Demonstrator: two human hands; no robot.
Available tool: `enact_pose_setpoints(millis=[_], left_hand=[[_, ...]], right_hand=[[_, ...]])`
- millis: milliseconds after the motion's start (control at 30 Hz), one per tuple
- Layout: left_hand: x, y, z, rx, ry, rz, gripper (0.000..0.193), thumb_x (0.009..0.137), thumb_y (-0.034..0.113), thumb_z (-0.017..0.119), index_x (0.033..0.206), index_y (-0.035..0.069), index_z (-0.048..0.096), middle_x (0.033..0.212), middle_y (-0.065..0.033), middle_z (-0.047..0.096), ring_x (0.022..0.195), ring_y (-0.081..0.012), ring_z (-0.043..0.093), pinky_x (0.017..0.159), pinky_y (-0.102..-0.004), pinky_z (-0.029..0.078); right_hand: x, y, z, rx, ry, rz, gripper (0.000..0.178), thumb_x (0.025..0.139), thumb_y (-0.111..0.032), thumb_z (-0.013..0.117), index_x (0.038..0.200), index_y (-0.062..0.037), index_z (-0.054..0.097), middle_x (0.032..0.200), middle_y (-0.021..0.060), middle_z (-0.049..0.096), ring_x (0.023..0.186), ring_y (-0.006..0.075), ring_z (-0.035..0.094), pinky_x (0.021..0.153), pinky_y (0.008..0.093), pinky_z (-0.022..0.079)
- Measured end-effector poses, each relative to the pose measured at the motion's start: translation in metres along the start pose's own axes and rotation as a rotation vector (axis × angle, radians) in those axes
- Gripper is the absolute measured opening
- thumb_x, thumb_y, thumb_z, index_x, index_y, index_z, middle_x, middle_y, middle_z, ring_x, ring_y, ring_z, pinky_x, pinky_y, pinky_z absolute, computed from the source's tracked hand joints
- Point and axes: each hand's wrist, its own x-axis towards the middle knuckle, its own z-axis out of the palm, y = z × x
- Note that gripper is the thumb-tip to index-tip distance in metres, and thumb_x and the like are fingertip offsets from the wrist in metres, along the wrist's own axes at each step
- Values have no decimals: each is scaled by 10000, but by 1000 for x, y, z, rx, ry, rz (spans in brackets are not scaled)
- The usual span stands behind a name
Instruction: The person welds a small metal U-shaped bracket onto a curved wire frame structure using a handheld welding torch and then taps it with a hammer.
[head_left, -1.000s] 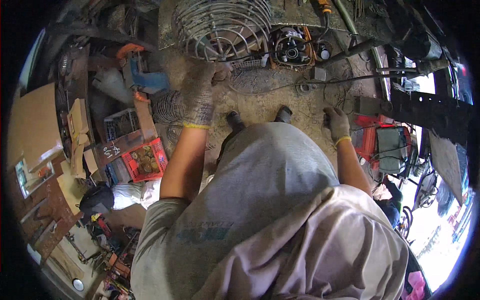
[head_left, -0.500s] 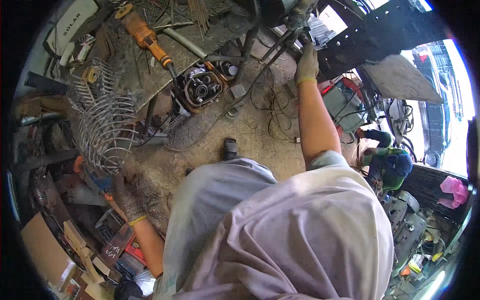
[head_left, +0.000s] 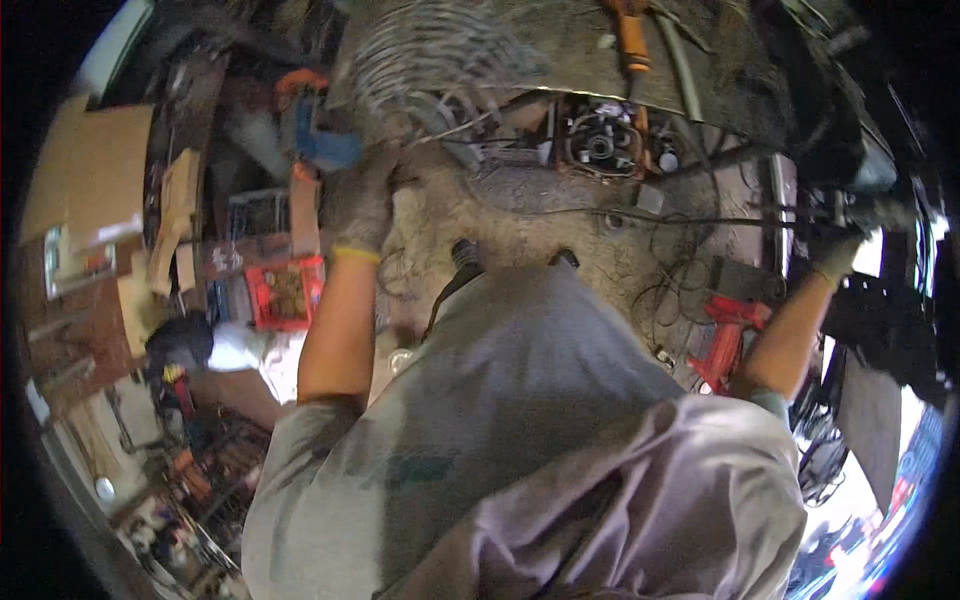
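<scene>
"Both your left hand (head_left: 360, 205) and right hand (head_left: 842, 255) blur; I can't tell either grip's state."
"Where's the wire coil (head_left: 430, 55)?"
"By your left hand, at the surface (head_left: 575, 65)."
"Progress?"
"Looks wound; what's left doesn't show."

We're in a cluttered metal workshop: coil (head_left: 430, 60) just past our left hand (head_left: 360, 205), red crate (head_left: 285, 323) nearer us. Between there and our right hand (head_left: 845, 250), farther out: bench (head_left: 560, 55), orange power tool (head_left: 631, 45) on it, open machine (head_left: 600, 145) by its edge, cable (head_left: 715, 219) over dirty floor (head_left: 515, 228).
</scene>
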Motion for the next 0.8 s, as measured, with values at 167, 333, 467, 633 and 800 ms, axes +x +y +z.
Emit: enact_pose_setpoints(millis=[167,333,467,633,800], left_hand=[[-17,-1,-7,-259,-43,-19,277,926,256,648,1009,-7,672,912,-103,700,812,-184,669,717,-329,539],[-8,-7,-8,-229,-89,-6,248,922,207,634,1024,-18,645,919,-111,677,813,-217,665,724,-397,575],[-3,-2,-2,-85,-7,-85,232,909,193,656,1003,-19,656,920,-120,692,830,-213,680,731,-388,579],[7,-31,-1,-126,-60,-69,376,896,406,641,1009,58,728,958,-61,735,887,-185,690,788,-350,522],[20,-50,-7,31,-71,257,307,873,342,697,996,63,732,955,-97,731,888,-219,688,799,-374,522]], right_hand=[[2,-102,-80,-190,132,141,350,924,-308,598,1139,-33,626,1035,185,711,987,337,684,877,415,540],[-65,-127,-118,1262,-127,534,377,921,-351,554,1163,-74,635,1091,129,701,1054,293,649,909,453,530],[-123,-244,-69,1125,101,627,376,924,-293,546,1195,-45,626,1145,144,656,986,280,640,833,452,559],[-173,-330,-6,1223,-67,658,451,990,-393,537,1255,-33,593,1111,92,652,818,186,615,672,299,524],[-181,-417,20,1278,-170,797,389,1028,-370,443,1158,-37,597,928,90,637,756,191,614,622,280,492]])
